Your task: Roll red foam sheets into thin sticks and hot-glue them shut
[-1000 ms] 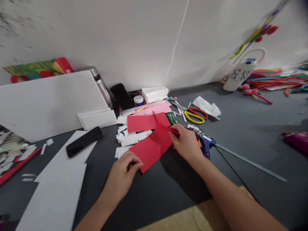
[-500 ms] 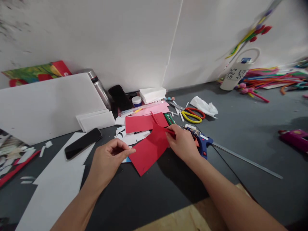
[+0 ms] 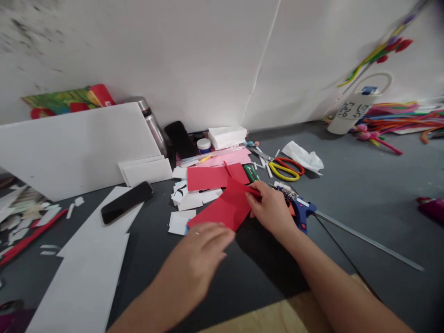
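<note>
Grey floor, white wall behind, craft clutter along its foot. Your right hand pinches the far corner of a red sheet, thumb and fingers closed on the edge. The sheet lies tilted on the floor, its near end under or just beside your left hand. That hand is blurred, fingers spread flat and loose above the sheet's near corner; whether it touches the paper cannot be told.

Around it:
- A second red sheet just beyond, pink paper behind that.
- White scraps to the left of the red sheet, some with black marks, unreadable.
- Phone, screen dark, on a white sheet further left.
- Blue glue gun just right of your right hand, partly hidden by it.
- Scissors with red and yellow handles beyond, crumpled tissue beside them.
- White board leaning at the wall, steel flask behind it.
- Small jar with white lid near the wall; label too small to read.
- White bottle far right, black writing on it, blurred and illegible, beside a heap of pipe cleaners.
</note>
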Demonstrator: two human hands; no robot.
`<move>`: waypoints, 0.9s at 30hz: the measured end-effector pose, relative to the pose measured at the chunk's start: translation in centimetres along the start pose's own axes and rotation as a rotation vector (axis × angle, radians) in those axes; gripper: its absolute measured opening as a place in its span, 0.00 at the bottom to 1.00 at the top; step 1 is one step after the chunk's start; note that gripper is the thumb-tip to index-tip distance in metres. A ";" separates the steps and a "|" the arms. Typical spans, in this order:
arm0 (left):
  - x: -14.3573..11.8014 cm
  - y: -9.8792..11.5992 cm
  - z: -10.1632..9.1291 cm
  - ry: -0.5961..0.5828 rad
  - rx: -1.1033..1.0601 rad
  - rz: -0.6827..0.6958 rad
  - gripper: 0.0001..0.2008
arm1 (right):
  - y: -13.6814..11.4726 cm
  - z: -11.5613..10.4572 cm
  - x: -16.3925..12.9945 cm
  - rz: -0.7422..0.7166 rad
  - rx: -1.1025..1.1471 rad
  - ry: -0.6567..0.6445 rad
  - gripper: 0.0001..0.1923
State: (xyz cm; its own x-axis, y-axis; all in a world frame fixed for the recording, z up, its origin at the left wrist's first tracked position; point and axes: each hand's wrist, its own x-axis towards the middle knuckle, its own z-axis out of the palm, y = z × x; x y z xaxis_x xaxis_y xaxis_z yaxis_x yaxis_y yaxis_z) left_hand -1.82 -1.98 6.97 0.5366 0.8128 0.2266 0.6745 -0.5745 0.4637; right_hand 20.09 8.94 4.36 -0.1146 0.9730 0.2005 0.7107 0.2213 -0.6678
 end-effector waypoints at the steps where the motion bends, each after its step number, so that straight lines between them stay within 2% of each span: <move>1: -0.6 -1.9 -0.5 -0.017 0.092 -0.013 0.22 | 0.0 -0.2 0.0 0.007 0.023 0.007 0.11; 5: -2.8 -8.4 -2.5 -0.086 0.243 -0.181 0.34 | 0.1 -1.0 0.2 0.116 0.255 0.004 0.09; 8: -3.4 -10.2 -2.8 -0.111 0.267 -0.278 0.33 | 0.1 -1.0 0.3 0.193 0.412 -0.057 0.07; 11: -3.0 -10.1 -2.5 -0.119 0.267 -0.287 0.29 | -0.2 -0.6 0.2 0.208 0.437 -0.100 0.07; 16: -2.4 -9.6 -2.9 -0.144 0.210 -0.294 0.19 | -0.7 -0.3 0.2 0.204 0.365 -0.101 0.08; 23: -3.6 -9.7 -3.3 -0.097 0.121 -0.390 0.16 | -0.2 0.0 0.1 0.178 0.346 -0.129 0.09; 27: -3.5 -9.3 -3.2 -0.157 0.125 -0.416 0.12 | -0.2 0.2 0.0 0.178 0.354 -0.151 0.09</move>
State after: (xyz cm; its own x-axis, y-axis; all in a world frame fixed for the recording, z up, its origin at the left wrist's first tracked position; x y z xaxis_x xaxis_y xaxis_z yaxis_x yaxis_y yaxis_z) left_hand -11.59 0.85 4.59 0.2713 0.9579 -0.0939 0.8996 -0.2177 0.3785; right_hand 19.85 8.94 4.34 -0.1312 0.9909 -0.0297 0.4497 0.0328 -0.8926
